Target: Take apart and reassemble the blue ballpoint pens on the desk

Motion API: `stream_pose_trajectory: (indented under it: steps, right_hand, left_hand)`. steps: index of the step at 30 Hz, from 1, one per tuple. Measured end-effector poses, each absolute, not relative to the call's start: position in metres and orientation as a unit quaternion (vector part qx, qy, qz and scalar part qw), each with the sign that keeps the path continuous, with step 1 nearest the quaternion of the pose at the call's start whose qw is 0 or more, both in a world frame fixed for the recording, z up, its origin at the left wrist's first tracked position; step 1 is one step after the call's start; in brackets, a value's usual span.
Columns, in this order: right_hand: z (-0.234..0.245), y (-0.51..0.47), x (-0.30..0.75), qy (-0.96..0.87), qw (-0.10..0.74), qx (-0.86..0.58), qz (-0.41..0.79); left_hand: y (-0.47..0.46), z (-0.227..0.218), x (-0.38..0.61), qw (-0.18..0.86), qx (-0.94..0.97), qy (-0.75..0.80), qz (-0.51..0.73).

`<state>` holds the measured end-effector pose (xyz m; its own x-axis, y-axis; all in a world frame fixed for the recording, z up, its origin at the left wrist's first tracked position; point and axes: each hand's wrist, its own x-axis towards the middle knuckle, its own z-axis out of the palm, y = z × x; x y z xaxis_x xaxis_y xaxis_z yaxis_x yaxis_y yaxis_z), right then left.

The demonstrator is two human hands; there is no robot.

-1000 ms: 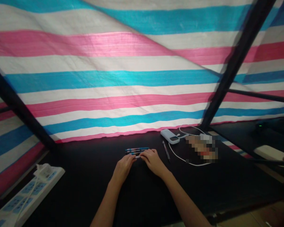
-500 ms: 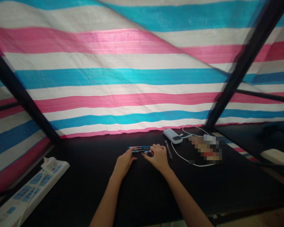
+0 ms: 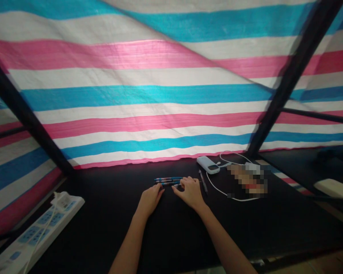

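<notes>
Several slim pens (image 3: pixel 168 179) in blue, white and dark colours lie side by side on the black table (image 3: pixel 108 228), running left to right. My left hand (image 3: pixel 151 198) is at their left ends on the near side, fingers curled and closed at the nearest pen, the thumb just below. Over the right ends bends my right hand (image 3: pixel 191 191), its fingers curled down on the pens and its thumb reaching in from the near side. The fingers hide the pens' right tips. A separate grey pen (image 3: pixel 203 182) lies slantwise just right of my right hand.
A white power bank (image 3: pixel 208 164) with a white cable (image 3: pixel 217 191) lies at the back right, beside a blurred-out object (image 3: pixel 250 180). On the left is a long white power strip (image 3: pixel 50 224) with a plug in it. Striped sheeting (image 3: pixel 148 95) and dark posts (image 3: pixel 291 80) enclose the table.
My left hand has slid slightly towards me, uncovering the left ends of the pens. My right hand stays over their right ends. The view has shifted slightly.
</notes>
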<state>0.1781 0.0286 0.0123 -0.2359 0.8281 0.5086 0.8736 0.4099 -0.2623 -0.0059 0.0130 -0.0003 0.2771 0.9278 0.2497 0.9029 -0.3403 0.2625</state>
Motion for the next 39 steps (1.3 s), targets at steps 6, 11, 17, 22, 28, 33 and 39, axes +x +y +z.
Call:
stream_pose_trajectory:
  steps: [6,11,17,22,28,33,39]
  right_hand:
    - [0.0117,0.0288,0.1764,-0.793,0.292,-0.534,-0.039]
    - [0.0108,0.0275,0.175,-0.798,0.283,-0.529,-0.051]
    - [0.0103,0.0244,0.173,-0.803,0.275,-0.526,-0.052]
    - [0.0107,0.0234,0.1721,-0.804,0.277,-0.523,-0.055]
    - [0.0121,0.0226,0.1716,-0.802,0.29,-0.519,-0.056]
    - [0.0092,0.0228,0.1716,-0.807,0.272,-0.521,-0.055]
    - [0.0072,0.0204,0.1685,-0.812,0.261,-0.519,-0.047]
  left_hand:
    - [0.0121,0.0024,-0.0049,0.033,0.794,0.583,0.168]
    - [0.0117,0.0037,-0.0044,0.03,0.785,0.6,0.153]
    - [0.0117,0.005,-0.0044,0.018,0.775,0.614,0.148]
    - [0.0116,0.0061,-0.0049,0.021,0.78,0.609,0.144]
    - [0.0122,0.0038,-0.0073,0.024,0.786,0.601,0.145]
    - [0.0127,0.0033,-0.0076,0.021,0.786,0.599,0.149]
    - [0.0129,0.0044,-0.0074,0.004,0.779,0.609,0.15]
